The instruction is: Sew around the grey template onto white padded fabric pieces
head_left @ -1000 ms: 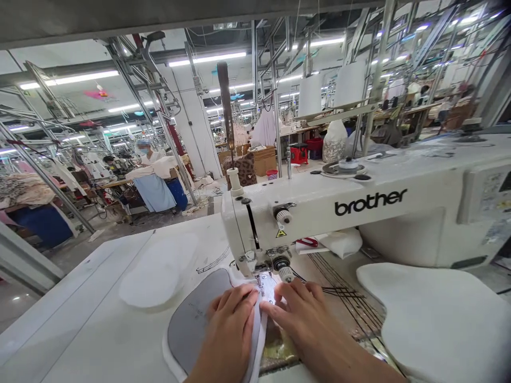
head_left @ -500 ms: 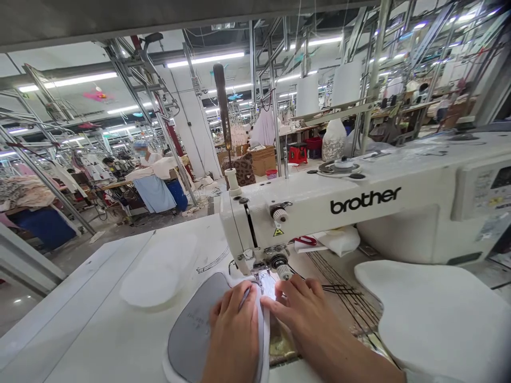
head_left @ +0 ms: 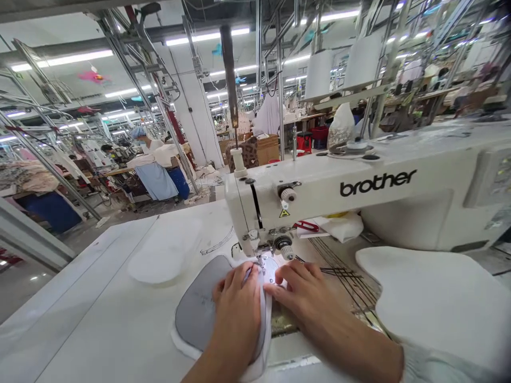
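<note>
A grey flat template [head_left: 197, 314] with rounded corners lies on a white padded fabric piece [head_left: 184, 347], whose edge shows around it. My left hand [head_left: 235, 306] presses on the template from above, fingers bent and close together, the tips near the presser foot [head_left: 261, 264]. On the other side of the foot, my right hand [head_left: 309, 290] has its fingers curled, and its thumb touches the fabric's right edge. Lamplight falls on the needle plate [head_left: 272, 267] between the hands. Above them stands the white sewing machine [head_left: 315, 194]. The fingertips' undersides are hidden.
White cut pieces lie at left [head_left: 159, 260] and on the right [head_left: 443, 303]. Red-handled snips [head_left: 307, 227] and a bundled white cloth [head_left: 345, 227] sit behind the needle, under the machine arm. Dark lines cross the table. Farther back, a person [head_left: 139, 139] sits among other workstations.
My view has tipped down, so the machine and table appear higher and slightly right. Both hands keep nearly the same places beside the presser foot; any shift of the fabric is slight.
</note>
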### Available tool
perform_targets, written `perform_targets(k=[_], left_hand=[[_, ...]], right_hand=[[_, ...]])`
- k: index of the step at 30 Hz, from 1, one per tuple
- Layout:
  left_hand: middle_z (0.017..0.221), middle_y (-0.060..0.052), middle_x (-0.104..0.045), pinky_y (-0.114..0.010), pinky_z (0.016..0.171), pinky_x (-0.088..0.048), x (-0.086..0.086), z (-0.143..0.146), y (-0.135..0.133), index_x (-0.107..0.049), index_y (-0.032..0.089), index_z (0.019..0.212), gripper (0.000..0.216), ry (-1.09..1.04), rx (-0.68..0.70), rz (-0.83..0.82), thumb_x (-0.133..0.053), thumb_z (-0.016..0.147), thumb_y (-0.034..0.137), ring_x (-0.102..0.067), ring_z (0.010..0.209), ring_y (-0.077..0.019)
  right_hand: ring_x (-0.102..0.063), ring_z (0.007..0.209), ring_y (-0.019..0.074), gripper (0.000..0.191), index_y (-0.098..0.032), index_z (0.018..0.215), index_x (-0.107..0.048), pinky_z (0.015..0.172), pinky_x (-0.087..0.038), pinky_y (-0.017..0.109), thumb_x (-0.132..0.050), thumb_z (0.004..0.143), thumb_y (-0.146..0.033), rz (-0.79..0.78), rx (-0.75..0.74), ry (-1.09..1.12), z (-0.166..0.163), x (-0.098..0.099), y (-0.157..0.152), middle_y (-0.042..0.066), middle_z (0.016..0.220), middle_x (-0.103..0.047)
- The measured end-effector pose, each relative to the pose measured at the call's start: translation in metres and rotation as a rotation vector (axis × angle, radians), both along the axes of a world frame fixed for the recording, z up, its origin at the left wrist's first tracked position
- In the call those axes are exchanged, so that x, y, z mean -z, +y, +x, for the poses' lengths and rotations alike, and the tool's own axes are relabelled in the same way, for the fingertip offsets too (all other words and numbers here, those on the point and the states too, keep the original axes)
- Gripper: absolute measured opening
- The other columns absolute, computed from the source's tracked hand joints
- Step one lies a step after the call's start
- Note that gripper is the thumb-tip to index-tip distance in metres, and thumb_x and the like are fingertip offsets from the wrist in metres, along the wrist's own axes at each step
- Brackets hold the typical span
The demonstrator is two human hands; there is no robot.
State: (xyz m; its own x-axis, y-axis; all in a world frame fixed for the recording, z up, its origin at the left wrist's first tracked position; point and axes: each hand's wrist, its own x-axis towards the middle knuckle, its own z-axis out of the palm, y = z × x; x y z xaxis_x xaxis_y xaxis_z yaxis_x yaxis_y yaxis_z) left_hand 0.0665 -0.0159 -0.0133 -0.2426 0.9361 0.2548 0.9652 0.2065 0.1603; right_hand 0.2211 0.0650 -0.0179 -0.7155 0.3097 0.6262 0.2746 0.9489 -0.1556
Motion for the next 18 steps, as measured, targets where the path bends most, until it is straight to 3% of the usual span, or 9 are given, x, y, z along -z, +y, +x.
perform_targets(k=[4,9,18], left_hand=[[0.139,-0.007,-0.057,-0.045,0.090,-0.052,-0.010,-0.015,-0.003,-0.058,0.020,0.128,0.040,-0.006,0.137,-0.075,-0.038,0.094,0.015,-0.056,0.123,-0.0261],[0.143,-0.005,-0.053,-0.042,0.092,-0.052,-0.015,-0.035,-0.009,-0.054,0.021,0.132,0.038,0.038,0.334,-0.103,-0.048,0.094,0.024,-0.052,0.128,-0.0237],[0.143,-0.007,-0.053,-0.041,0.100,-0.047,-0.005,-0.034,-0.013,-0.052,0.019,0.133,0.037,0.123,0.353,0.009,-0.040,0.098,0.024,-0.050,0.130,-0.0222]], right_hand=[[-0.051,0.091,0.0196,0.023,-0.020,0.100,-0.061,0.078,-0.031,0.035,-0.047,0.092,-0.005,-0.046,-0.087,-0.031,0.005,-0.003,-0.010,0.003,0.096,-0.062],[-0.052,0.083,0.0185,0.024,-0.018,0.096,-0.061,0.074,-0.031,0.034,-0.037,0.100,-0.014,-0.016,-0.151,0.017,0.007,0.003,-0.031,0.003,0.088,-0.063],[-0.056,0.078,0.0141,0.043,-0.018,0.091,-0.063,0.072,-0.032,0.031,-0.023,0.107,-0.017,0.077,-0.116,0.154,0.004,0.003,-0.055,0.000,0.087,-0.067]])
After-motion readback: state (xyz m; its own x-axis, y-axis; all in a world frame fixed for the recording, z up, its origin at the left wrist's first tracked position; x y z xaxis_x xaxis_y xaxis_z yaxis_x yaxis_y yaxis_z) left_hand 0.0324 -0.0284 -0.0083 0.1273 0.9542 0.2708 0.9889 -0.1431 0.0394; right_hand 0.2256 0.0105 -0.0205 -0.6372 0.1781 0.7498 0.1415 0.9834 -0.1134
